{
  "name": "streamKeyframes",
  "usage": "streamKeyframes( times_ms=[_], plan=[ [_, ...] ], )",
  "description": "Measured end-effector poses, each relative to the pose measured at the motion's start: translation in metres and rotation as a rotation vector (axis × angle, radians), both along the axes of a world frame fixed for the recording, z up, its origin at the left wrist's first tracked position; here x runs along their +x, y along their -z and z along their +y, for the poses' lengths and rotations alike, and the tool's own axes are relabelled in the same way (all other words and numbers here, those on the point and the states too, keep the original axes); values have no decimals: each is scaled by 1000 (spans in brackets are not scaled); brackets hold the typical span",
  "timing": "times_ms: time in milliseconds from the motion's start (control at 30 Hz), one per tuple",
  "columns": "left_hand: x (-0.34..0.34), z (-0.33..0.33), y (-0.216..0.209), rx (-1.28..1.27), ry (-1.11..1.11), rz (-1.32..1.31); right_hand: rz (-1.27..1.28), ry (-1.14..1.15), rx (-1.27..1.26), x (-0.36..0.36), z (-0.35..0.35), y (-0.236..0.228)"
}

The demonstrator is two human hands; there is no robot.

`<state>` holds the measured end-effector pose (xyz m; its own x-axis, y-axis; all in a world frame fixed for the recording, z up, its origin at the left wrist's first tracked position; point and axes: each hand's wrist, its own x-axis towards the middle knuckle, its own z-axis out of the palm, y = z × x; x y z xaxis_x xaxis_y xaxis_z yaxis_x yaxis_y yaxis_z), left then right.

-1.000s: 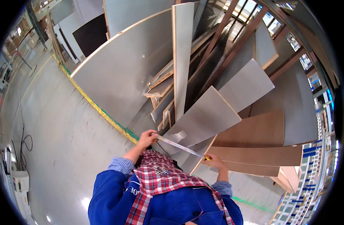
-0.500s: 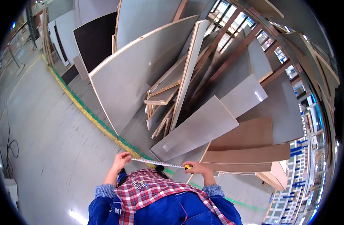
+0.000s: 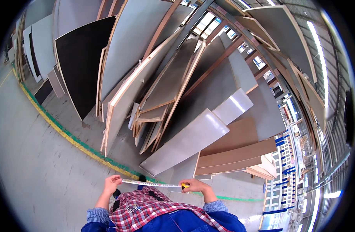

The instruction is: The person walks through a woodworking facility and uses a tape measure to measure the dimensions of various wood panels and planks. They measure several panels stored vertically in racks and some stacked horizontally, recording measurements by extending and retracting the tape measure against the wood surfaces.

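Observation:
A tape measure is stretched level between my two hands in front of my checked apron. The free end of its white blade (image 3: 151,184) is pinched in the fingers of my left hand (image 3: 112,183). My right hand (image 3: 196,186) is closed around the yellow and black tape measure case (image 3: 184,187). Just beyond the blade leans a pale grey panel (image 3: 187,143), its lower corner on the floor. Neither hand touches any panel.
Several large boards lean in a rack ahead, among them a black panel (image 3: 82,63) and a light-edged grey panel (image 3: 127,89). Brown boards (image 3: 235,156) lie at the right. A yellow and green line (image 3: 73,140) runs along the floor before the rack.
The view has swung to the right and up, so the rack and hands sit further left. One leaning grey panel appears more upright and edge-on. The tape stays stretched between both hands.

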<state>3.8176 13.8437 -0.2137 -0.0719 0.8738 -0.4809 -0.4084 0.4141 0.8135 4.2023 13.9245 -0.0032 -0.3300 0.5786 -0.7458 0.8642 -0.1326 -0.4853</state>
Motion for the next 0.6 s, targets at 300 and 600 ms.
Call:
streamKeyframes(
  times_ms=[300, 600],
  plan=[
    [24, 88, -6, 104, 19, 26, -63, -12, 161, 16, 64, -31],
    [50, 256, -38, 318, -145, 288, -149, -175, 578, -23, 187, -126]
  ],
)
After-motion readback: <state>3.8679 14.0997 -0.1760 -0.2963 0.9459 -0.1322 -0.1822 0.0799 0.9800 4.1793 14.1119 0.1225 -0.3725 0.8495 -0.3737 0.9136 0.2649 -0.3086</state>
